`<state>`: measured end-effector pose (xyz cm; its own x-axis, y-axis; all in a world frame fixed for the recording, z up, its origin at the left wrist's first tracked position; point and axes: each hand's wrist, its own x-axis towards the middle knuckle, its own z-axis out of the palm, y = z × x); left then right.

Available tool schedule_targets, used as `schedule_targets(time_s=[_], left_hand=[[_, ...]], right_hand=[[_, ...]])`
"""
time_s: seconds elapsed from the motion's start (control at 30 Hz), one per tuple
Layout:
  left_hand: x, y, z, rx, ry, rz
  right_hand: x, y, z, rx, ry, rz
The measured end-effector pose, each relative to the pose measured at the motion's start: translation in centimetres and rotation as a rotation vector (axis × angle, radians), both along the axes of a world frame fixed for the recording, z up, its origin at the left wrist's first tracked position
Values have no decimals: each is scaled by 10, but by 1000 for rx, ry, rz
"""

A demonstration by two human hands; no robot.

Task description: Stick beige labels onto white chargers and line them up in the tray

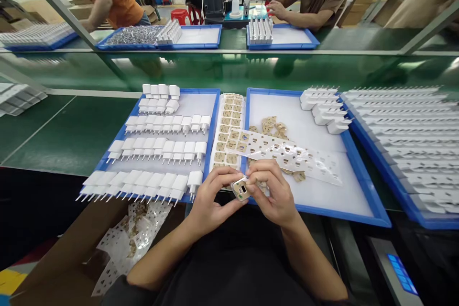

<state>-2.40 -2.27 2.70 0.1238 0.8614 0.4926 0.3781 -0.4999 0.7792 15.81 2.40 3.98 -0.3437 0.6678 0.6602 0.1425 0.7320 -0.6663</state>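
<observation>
At the near edge of the bench [71, 134], we pinch a small white charger [240, 188] between both hands: our left hand [211, 203] cradles it from below, and our right hand [274, 191] presses fingertips onto its top. Just beyond lies a sticker sheet [287, 153] in the right blue tray [358, 162]. The left blue tray [213, 119] holds rows of white plugs [161, 148]. Across the bench, other people work at more trays [201, 38].
</observation>
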Motion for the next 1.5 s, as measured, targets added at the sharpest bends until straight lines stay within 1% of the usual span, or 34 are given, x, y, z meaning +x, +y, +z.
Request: schedule_targets(time_s=[0.07, 0.13, 0.23, 0.33, 0.4, 0.5, 0.57, 0.7, 0.8, 0.9, 1.0, 1.1, 1.17, 1.2, 1.27, 1.3, 1.33, 1.37, 1.4, 1.43, 1.47, 1.5], left_hand=[[1, 0, 2, 27, -2, 2], [1, 2, 2, 82, -2, 20], [2, 4, 2, 136, 4, 40], [4, 6, 0, 183, 21, 41], [4, 6, -1, 208, 31, 47], [4, 6, -4, 229, 42, 55], [3, 5, -5, 235, 44, 52], [2, 5, -5, 220, 21, 52], [3, 5, -6, 207, 10, 44], [3, 4, -7, 210, 13, 39], [3, 4, -7, 191, 8, 35], [2, 4, -6, 158, 4, 28], [1, 3, -6, 154, 6, 29], [1, 3, -6, 146, 7, 36], [0, 3, -8, 88, -10, 58], [-1, 3, -8, 39, -29, 66], [-2, 2, -9, -14, -54, 74], [-4, 2, -9, -63, -78, 81], [-5, 2, -8, -101, -96, 90], [-7, 2, -6, -125, -100, 101], [-10, 2, -4, -135, -91, 110], [-14, 2, -1, -134, -73, 120]], right_hand=[[1, 0, -3, -52, 39, 5], [2, 0, -5, -194, 106, 26], [-1, -3, -6, -443, 193, 126], [-7, -6, -4, -600, 260, 197], [-12, -7, -4, -658, 328, 195], [-17, -8, -5, -701, 419, 175], [-17, -7, -7, -730, 455, 193], [-13, -4, -12, -794, 470, 252], [-13, -5, -12, -815, 474, 248], [-14, -6, -13, -815, 492, 223], [-12, -6, -13, -797, 491, 227], [-6, -3, -10, -750, 398, 236], [-3, -2, -5, -643, 273, 182], [-2, -2, -2, -541, 203, 127], [-1, -4, 3, -269, 75, 23], [0, -5, 5, -142, 29, 17], [2, -7, 7, -50, 3, 51], [4, -7, 8, -5, 5, 109], [8, -6, 8, -3, 36, 161], [13, -3, 8, -31, 80, 177], [20, 1, 7, -71, 119, 130], [28, 8, 6, -107, 140, 14]])
